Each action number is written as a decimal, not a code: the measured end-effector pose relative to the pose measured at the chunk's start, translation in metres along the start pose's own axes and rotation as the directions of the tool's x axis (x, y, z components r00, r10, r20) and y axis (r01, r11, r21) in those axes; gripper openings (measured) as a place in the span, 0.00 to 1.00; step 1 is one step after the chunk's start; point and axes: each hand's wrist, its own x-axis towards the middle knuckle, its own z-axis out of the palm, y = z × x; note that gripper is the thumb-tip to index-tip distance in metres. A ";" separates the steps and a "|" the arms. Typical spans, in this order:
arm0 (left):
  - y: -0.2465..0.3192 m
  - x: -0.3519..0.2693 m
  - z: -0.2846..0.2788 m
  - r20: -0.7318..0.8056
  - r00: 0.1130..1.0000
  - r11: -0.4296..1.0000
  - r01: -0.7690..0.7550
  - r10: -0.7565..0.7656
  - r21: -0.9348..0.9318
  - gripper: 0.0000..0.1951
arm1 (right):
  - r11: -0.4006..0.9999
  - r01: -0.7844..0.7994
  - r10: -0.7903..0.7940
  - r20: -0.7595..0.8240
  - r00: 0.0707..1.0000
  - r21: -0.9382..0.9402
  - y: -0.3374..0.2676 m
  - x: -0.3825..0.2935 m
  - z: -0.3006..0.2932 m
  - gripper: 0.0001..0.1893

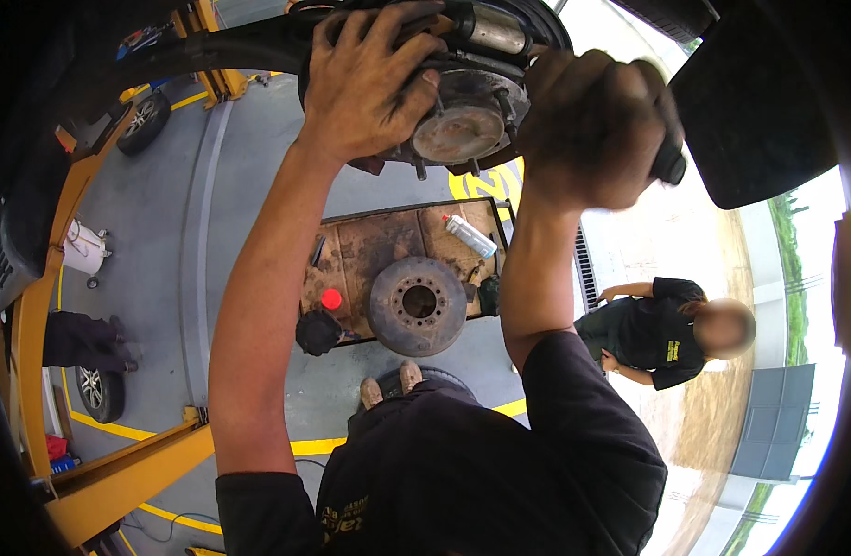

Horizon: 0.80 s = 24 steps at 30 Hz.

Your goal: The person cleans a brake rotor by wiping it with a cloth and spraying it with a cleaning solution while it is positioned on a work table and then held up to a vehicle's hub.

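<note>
Above me is a drum brake assembly [547, 21] around a wheel hub [460, 132] with several protruding studs. My left hand [373, 83] lies over the left side of the assembly, its fingers curled onto the parts and its thumb beside the hub. What lies under the palm is hidden. Motion blurs my right hand [596, 132], clenched at the right of the hub around a dark-handled tool [669, 161]; only the handle's end shows, and the working end cannot be made out. A metal cylindrical part [498, 31] sits between the hands, above the hub.
Below stands a cart lined with stained cardboard [370, 240], bearing a brake drum [382, 306], a spray can [471, 236] and a red cap [331, 299]. A tyre [446, 379] lies near my feet. Yellow lift arms [133, 479] stand left; a person [665, 326] stands right.
</note>
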 end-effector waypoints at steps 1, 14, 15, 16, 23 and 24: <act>-0.004 0.000 0.002 -0.019 1.000 1.000 -0.011 0.011 -0.005 0.20 | 0.997 -0.023 0.020 0.046 0.999 0.068 0.000 0.012 0.000 0.13; -0.002 0.001 0.006 -0.057 0.998 0.999 -0.033 0.033 -0.006 0.20 | 0.971 0.034 -0.014 -0.084 0.996 0.236 0.007 0.004 0.008 0.11; -0.002 0.001 0.004 -0.053 0.998 1.000 -0.031 0.031 -0.004 0.20 | 0.959 0.077 -0.056 -0.084 0.995 0.272 0.007 -0.008 0.007 0.09; -0.003 0.001 0.002 -0.049 0.998 1.000 -0.029 0.029 -0.002 0.20 | 0.996 0.076 -0.078 0.033 0.996 0.055 0.002 -0.011 0.007 0.08; -0.009 -0.004 -0.003 -0.042 0.998 0.999 -0.046 0.045 -0.017 0.19 | 0.982 0.169 -0.174 -0.046 0.984 -0.085 -0.056 -0.026 0.017 0.16; -0.011 -0.005 -0.002 -0.063 0.997 0.998 -0.054 0.051 -0.043 0.20 | 0.963 0.200 -0.169 0.173 0.970 -0.180 -0.062 -0.031 0.019 0.19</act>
